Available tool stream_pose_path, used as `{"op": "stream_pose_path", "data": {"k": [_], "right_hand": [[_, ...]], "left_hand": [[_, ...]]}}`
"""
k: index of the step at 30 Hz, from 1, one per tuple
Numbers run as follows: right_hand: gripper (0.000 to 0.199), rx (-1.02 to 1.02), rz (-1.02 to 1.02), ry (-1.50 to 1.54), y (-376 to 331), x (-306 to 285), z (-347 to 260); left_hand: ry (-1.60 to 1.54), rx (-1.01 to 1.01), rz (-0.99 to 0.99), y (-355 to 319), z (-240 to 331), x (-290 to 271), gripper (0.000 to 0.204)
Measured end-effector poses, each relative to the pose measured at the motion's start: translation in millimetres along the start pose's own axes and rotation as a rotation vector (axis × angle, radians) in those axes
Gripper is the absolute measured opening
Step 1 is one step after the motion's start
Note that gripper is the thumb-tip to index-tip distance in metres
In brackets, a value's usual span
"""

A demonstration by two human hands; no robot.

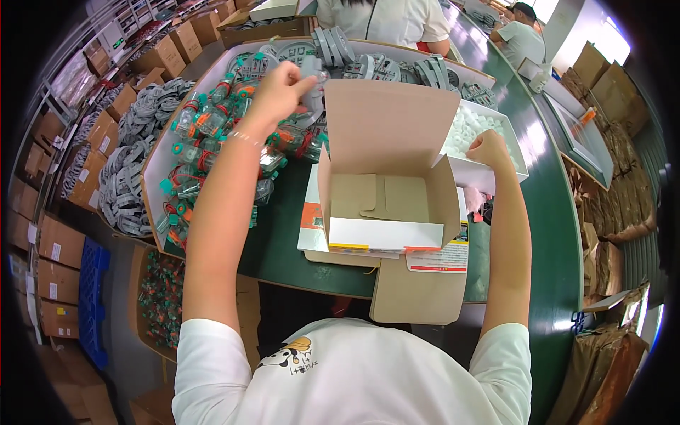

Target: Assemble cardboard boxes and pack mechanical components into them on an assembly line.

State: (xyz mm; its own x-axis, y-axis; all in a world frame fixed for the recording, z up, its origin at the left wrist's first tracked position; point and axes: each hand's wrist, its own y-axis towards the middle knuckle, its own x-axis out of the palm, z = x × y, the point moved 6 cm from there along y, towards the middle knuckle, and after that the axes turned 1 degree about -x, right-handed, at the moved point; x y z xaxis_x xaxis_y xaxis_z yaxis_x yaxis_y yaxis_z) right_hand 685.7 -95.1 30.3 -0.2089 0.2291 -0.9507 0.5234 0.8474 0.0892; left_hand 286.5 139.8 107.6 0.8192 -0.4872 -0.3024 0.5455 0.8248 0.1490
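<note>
My left hand (278, 95) is raised over the far-left part pile, its fingers pinched on a grey plastic part (312, 91). On the right, my right hand (490, 149) is closed at the near side of a white tray (523, 157) full of small white plastic pieces (464, 130); what its fingers hold is hidden. Between my forearms an open cardboard box (379, 159) stands with its lid flap upright and nothing visible inside. Left of it lie clear plastic bottles (211, 120) with green caps, orange parts and red cords.
Flat printed cartons (419, 290) lie under the open box on the green table (283, 263). A large bin with grey plastic parts (368, 67) spans the far side. Pink items (476, 202) sit right of the box. A person (386, 25) is across the table.
</note>
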Motion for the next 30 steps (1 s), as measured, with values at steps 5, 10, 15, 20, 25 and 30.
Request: {"op": "stream_pose_path", "data": {"k": [5,10,15,20,25,30], "right_hand": [[0.022,-0.013,0.234,0.155,-10,-21,-15],[0.02,0.076,0.627,0.736,-79,-87,-71],[0.007,-0.495,0.434,1.096,-188,-109,-234],[0.012,-0.772,0.275,1.061,-224,-85,-291],[0.03,-0.963,0.276,0.771,-234,-75,-288],[0.091,-0.65,0.274,1.223,-226,-44,-272]], "left_hand": [[-0.454,0.209,0.183,-106,21,-65,0.022],[-0.764,0.296,0.181,-199,19,-53,0.017],[-0.828,0.471,0.134,-234,16,-5,0.019],[-0.743,0.568,-0.006,-247,27,33,0.025],[-0.697,0.478,-0.087,-251,21,43,0.025],[-0.438,0.564,-0.013,-255,37,40,0.022]]}}
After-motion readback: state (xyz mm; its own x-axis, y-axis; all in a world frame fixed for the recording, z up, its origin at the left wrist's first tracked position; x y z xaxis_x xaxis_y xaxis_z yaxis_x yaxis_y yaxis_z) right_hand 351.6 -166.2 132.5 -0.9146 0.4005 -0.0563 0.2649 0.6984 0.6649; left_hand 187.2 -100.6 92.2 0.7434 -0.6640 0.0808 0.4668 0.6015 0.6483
